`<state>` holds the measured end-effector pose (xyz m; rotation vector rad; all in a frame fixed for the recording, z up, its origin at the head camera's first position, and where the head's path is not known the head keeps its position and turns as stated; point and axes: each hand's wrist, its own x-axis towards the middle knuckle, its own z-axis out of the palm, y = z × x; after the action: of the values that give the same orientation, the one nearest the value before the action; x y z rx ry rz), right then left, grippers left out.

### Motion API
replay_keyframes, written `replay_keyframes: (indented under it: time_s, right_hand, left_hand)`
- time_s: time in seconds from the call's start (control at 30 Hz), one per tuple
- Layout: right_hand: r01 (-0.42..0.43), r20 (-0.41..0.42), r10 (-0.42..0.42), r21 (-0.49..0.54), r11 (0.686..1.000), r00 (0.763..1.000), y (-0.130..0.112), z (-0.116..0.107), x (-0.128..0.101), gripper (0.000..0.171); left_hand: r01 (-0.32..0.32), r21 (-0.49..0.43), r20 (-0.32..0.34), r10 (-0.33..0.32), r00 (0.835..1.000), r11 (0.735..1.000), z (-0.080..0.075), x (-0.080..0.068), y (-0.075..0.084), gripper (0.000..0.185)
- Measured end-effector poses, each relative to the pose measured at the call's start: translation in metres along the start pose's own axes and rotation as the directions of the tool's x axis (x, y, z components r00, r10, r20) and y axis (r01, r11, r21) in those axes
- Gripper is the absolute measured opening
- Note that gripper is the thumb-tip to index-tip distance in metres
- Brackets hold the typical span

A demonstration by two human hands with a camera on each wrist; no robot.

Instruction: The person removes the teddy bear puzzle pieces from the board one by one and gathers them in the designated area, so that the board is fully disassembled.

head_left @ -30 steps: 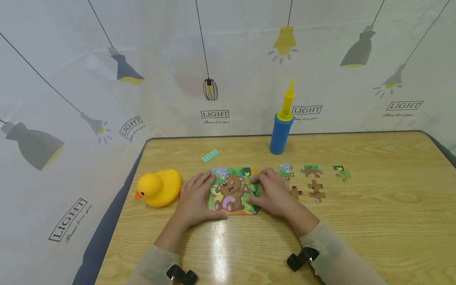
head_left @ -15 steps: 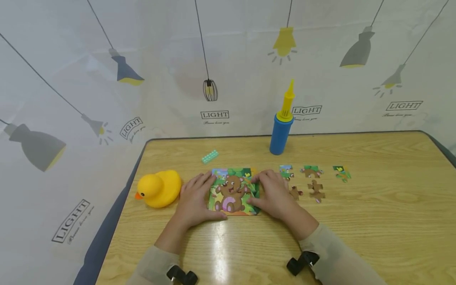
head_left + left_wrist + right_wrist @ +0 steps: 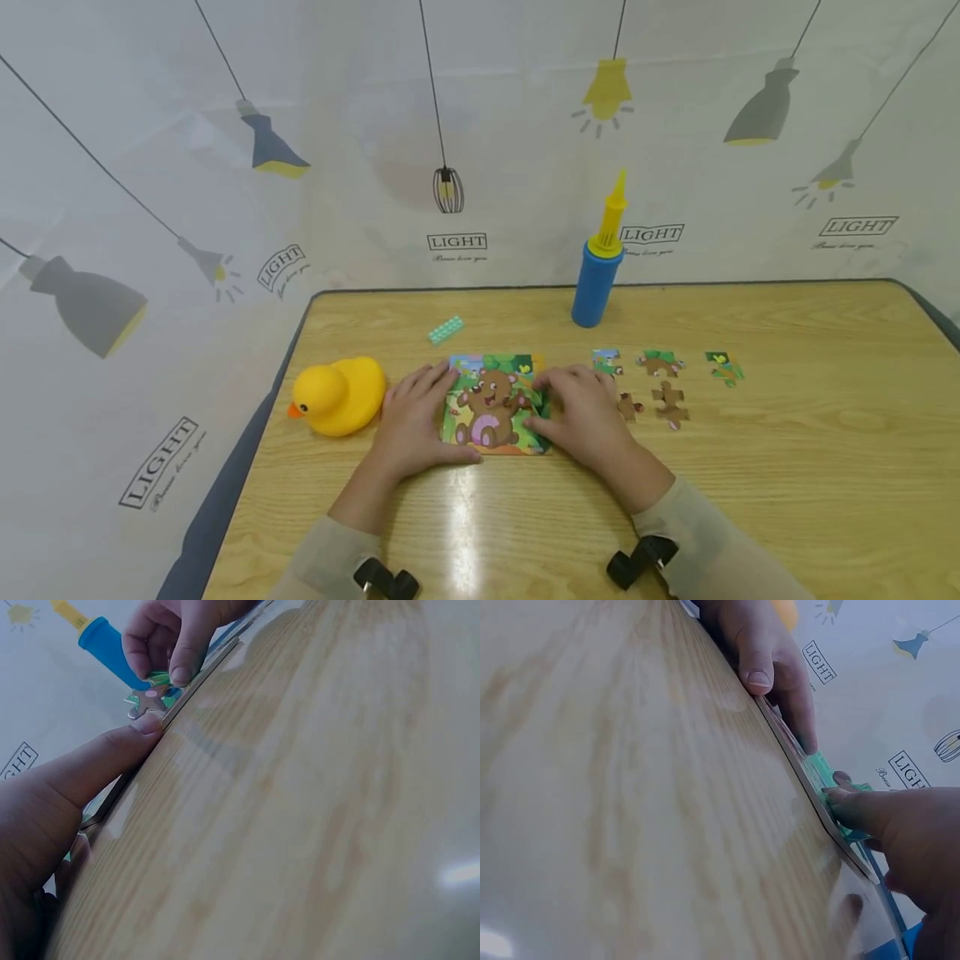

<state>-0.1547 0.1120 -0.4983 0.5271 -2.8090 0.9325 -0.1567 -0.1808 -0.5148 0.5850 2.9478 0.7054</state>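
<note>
Wooden table [image 3: 787, 467] under my hands: my left hand [image 3: 408, 421] lies flat, pressing the bear puzzle [image 3: 491, 406] at its left edge. My right hand [image 3: 581, 412] pinches a green piece at the puzzle's right side. Loose pieces [image 3: 663, 383] lie just right, a yellow duck [image 3: 337, 396] left.

Staged tabletop recording booth

Wooden table [image 3: 750, 500] boxed in by a lamp-printed backdrop sheet [image 3: 225, 125]; toys at 12 o'clock: rubber duck [image 3: 337, 395], balloon pump [image 3: 597, 268].

The person wore long beige sleeves [image 3: 697, 533] that reached the wrists. A black strap mount [image 3: 641, 557] sat on the right forearm, and a like black mount [image 3: 384, 578] on the left. Both hands were bare, with short nails.
</note>
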Motion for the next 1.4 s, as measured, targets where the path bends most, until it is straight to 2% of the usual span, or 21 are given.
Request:
replay_keyframes:
  time_s: [0.13,0.27,0.37,0.53,0.67,0.8,0.97,1.03,1.2,1.4]
  right_hand:
    - [0.129,-0.081,-0.130,-0.022,0.991,0.988,0.004,0.003,-0.001,0.034]
    - [0.279,-0.139,-0.283,-0.049,0.959,0.949,0.012,0.007,-0.001,0.038]
    - [0.344,-0.152,-0.350,-0.069,0.937,0.924,0.016,0.008,-0.001,0.043]
    - [0.338,-0.142,-0.349,-0.101,0.936,0.926,0.018,0.008,-0.002,0.050]
    - [0.321,-0.173,-0.335,-0.108,0.941,0.926,0.019,0.007,-0.005,0.056]
    - [0.361,-0.201,-0.373,-0.092,0.928,0.906,0.020,0.004,-0.008,0.059]
    - [0.435,-0.189,-0.445,-0.094,0.896,0.875,0.026,0.001,-0.013,0.059]
    - [0.443,-0.161,-0.451,-0.088,0.892,0.878,0.030,-0.002,-0.016,0.058]
    - [0.417,-0.068,-0.419,-0.052,0.908,0.905,0.041,-0.010,-0.029,0.057]
    - [0.400,-0.078,-0.401,-0.022,0.916,0.913,0.052,-0.020,-0.042,0.059]
  left_hand:
    - [0.000,-0.001,0.006,0.000,1.000,1.000,0.000,0.000,0.000,0.134]
    - [-0.001,0.001,0.004,0.001,1.000,1.000,-0.002,0.001,0.001,0.133]
    - [-0.002,0.006,-0.002,0.002,1.000,1.000,-0.003,0.001,0.002,0.132]
    - [-0.007,0.007,-0.007,0.007,1.000,1.000,-0.003,0.001,0.003,0.132]
    - [-0.004,0.007,-0.001,0.004,1.000,1.000,-0.001,0.000,0.002,0.133]
    - [-0.003,0.006,-0.006,0.003,1.000,1.000,-0.001,-0.001,0.002,0.134]
    - [-0.005,0.004,-0.008,0.005,1.000,1.000,0.000,-0.001,0.001,0.133]
    - [-0.006,0.004,-0.007,0.006,1.000,1.000,0.000,-0.001,0.001,0.133]
    - [-0.009,0.006,-0.010,0.009,1.000,1.000,0.001,0.000,0.000,0.133]
    - [-0.005,0.006,-0.008,0.005,1.000,1.000,0.000,0.000,0.001,0.133]
